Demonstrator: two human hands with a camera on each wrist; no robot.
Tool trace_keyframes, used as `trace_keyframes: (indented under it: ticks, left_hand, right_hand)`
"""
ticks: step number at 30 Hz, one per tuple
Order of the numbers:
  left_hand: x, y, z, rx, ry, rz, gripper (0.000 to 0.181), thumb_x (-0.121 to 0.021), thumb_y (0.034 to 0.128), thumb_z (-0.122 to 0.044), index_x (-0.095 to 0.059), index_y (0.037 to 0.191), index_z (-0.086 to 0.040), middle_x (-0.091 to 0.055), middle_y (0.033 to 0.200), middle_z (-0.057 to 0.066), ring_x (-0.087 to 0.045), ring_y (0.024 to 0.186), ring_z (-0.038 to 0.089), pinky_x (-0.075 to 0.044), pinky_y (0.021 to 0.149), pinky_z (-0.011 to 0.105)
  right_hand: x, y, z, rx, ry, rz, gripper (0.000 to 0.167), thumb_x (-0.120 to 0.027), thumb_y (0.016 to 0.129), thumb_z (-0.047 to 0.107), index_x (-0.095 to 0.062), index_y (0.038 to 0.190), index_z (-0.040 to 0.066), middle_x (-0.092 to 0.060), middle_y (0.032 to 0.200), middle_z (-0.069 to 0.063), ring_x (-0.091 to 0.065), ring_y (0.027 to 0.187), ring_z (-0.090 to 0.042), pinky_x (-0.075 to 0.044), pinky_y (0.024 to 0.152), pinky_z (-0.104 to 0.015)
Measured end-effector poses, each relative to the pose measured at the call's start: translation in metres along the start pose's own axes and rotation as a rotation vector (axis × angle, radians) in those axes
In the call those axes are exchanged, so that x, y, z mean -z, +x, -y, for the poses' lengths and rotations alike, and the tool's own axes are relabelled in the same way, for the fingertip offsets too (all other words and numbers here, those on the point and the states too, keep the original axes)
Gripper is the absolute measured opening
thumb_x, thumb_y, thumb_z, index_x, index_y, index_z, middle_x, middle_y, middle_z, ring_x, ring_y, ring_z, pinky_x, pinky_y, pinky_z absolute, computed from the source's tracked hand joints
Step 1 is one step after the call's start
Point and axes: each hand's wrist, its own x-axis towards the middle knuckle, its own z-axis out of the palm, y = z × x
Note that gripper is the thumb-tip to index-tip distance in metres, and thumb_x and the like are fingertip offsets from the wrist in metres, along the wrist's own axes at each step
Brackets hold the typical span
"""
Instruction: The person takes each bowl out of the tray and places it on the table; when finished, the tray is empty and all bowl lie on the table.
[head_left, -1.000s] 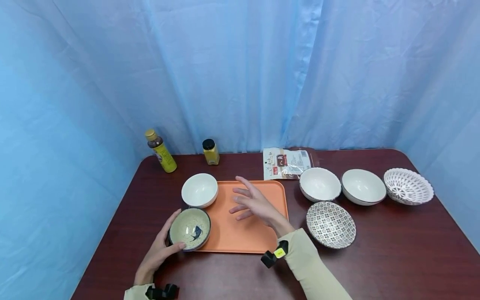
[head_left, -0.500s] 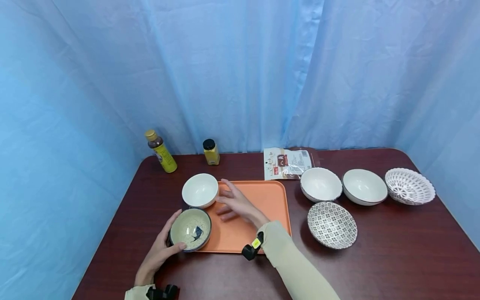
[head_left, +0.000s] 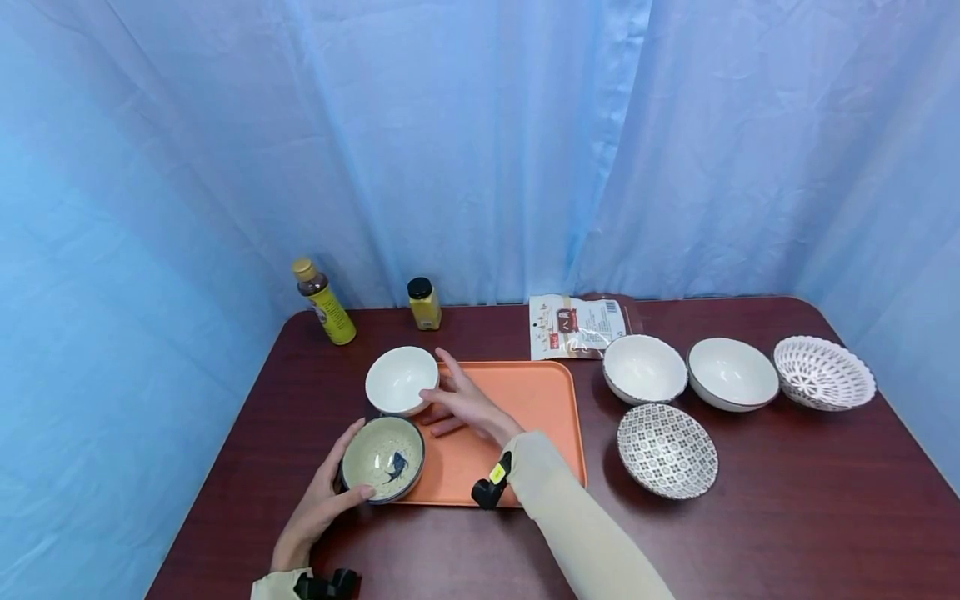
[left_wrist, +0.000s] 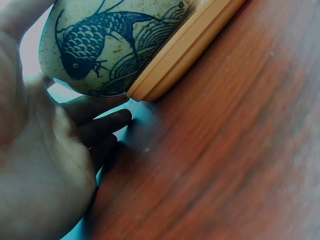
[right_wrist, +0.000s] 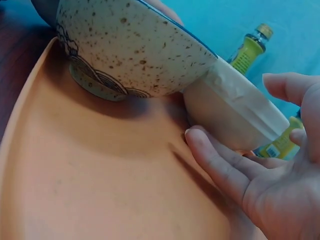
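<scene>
In the head view a speckled bowl (head_left: 380, 457) with a dark blue fish sits on the left part of an orange tray (head_left: 517, 467). My left hand (head_left: 318, 508) holds it from the left, thumb over its rim and fingers along its outer side. The left wrist view shows the fish pattern on the bowl's outside (left_wrist: 95, 45). Behind it stands a white bowl (head_left: 396, 379), partly over the tray's far left corner. At its right side is my right hand (head_left: 461, 402). In the right wrist view the thumb stands apart from this white bowl (right_wrist: 225, 110), the extended fingers beside its lower side.
A yellow-labelled bottle (head_left: 330, 312) and a black-capped jar (head_left: 424, 307) stand at the back left. A white food pouch (head_left: 573, 327) lies at the back. To the right are two white bowls (head_left: 645, 371), a patterned bowl (head_left: 667, 450) and a lattice-edged white bowl (head_left: 823, 373).
My right hand has moved left across the tray to the white bowl's right side. The left hand has stayed on the speckled bowl.
</scene>
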Motion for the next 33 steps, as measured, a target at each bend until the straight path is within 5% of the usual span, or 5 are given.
trace_keyframes:
  ticks: [6, 16, 26, 33]
  left_hand:
    - [0.0, 0.0, 0.0, 0.006, 0.007, -0.006, 0.089, -0.072, 0.0848, -0.005, -0.025, 0.16, -0.013, -0.031, 0.161, 0.012, -0.038, 0.129, -0.014, -0.032, 0.1, 0.009]
    - [0.0, -0.001, 0.0, 0.006, 0.002, -0.007, 0.089, -0.072, 0.0845, -0.005, -0.026, 0.16, -0.013, -0.035, 0.158, 0.001, -0.038, 0.13, -0.014, -0.031, 0.101, 0.008]
    - [-0.001, 0.0, 0.001, 0.011, 0.008, -0.005, 0.09, -0.073, 0.0843, -0.005, -0.025, 0.16, -0.011, -0.031, 0.161, 0.014, -0.039, 0.128, -0.014, -0.033, 0.1, 0.009]
    - [0.0, -0.001, 0.0, 0.004, 0.016, -0.007, 0.089, -0.072, 0.0847, -0.005, -0.025, 0.16, -0.012, -0.034, 0.159, 0.008, -0.04, 0.129, -0.012, -0.034, 0.1, 0.011]
  right_hand:
    - [-0.006, 0.003, -0.003, 0.022, 0.007, 0.019, 0.087, -0.06, 0.1, 0.013, -0.003, 0.162, 0.034, -0.042, 0.154, -0.022, -0.074, 0.081, -0.023, -0.061, 0.068, -0.043]
    - [-0.012, 0.007, -0.001, 0.044, -0.028, -0.021, 0.08, -0.056, 0.102, 0.013, -0.009, 0.162, 0.034, -0.032, 0.158, -0.022, -0.072, 0.073, -0.023, -0.061, 0.064, -0.041]
    - [-0.016, 0.006, 0.005, 0.043, -0.024, -0.126, 0.077, -0.055, 0.098, 0.003, -0.018, 0.162, 0.027, -0.03, 0.162, -0.019, -0.07, 0.067, -0.022, -0.06, 0.063, -0.039]
    - [-0.013, -0.002, 0.01, 0.046, -0.017, -0.206, 0.077, -0.056, 0.096, 0.001, -0.024, 0.16, 0.029, -0.033, 0.159, -0.021, -0.071, 0.069, -0.024, -0.061, 0.064, -0.039]
